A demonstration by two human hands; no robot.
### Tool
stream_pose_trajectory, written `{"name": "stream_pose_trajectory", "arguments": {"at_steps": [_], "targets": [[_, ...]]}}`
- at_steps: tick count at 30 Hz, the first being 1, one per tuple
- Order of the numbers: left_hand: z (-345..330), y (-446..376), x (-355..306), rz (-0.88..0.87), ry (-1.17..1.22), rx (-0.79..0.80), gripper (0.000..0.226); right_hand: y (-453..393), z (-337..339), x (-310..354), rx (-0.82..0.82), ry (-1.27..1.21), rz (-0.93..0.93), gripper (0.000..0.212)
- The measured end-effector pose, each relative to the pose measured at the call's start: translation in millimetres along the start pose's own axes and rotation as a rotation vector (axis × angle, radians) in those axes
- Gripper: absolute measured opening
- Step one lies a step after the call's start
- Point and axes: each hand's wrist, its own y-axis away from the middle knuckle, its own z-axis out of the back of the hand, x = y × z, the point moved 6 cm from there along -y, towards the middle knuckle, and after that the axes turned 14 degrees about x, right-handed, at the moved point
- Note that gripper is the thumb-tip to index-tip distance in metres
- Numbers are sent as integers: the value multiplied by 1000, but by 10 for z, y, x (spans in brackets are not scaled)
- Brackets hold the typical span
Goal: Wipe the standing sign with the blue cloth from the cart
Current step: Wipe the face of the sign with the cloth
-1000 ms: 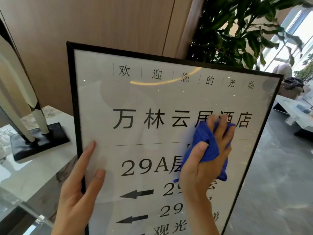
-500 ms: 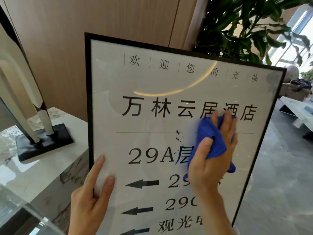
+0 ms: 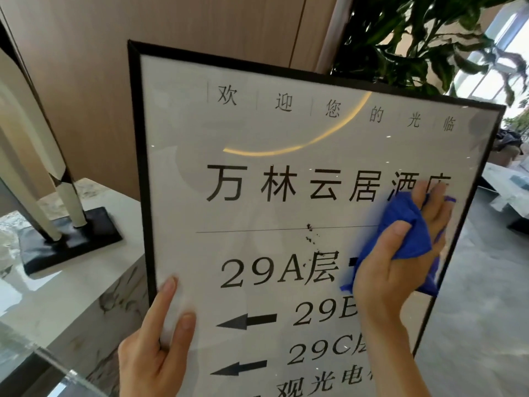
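Observation:
The standing sign fills the middle of the view: a black frame around a glossy white panel with black characters, numbers and arrows. Small dark specks sit near the thin line at its centre. My right hand grips the bunched blue cloth and presses it against the right part of the panel, covering some print. My left hand holds the sign's left edge low down, with the thumb and a finger lying on the glass. The cart is out of view.
A pale marble counter stands left of the sign, bearing a black-based sculpture. Wood panelling is behind. A large leafy plant rises at the upper right, with grey floor and furniture beyond.
My right hand with the cloth has slid right and slightly up across the panel, uncovering the dark specks. The sign sits further right in view, with my left hand still on its edge.

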Motion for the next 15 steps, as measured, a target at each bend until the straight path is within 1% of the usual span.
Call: {"name": "stream_pose_trajectory", "arguments": {"at_steps": [3, 6, 8, 11, 15], "targets": [[-10, 1, -12, -2, -19, 6, 43, 72, -203, 358, 100, 78, 77, 49], [2, 33, -8, -19, -22, 15, 42, 260, -435, 771, 203, 196, 193, 57], [2, 56, -20, -37, -23, 21, 42, 422, -555, 953, 249, 275, 265, 57], [-1, 80, -62, -42, -19, 35, 43, 668, -644, 1055, 304, 365, 342, 56], [1, 135, -103, -58, 2, 35, 43, 955, -633, 997, 390, 440, 428, 58]]}}
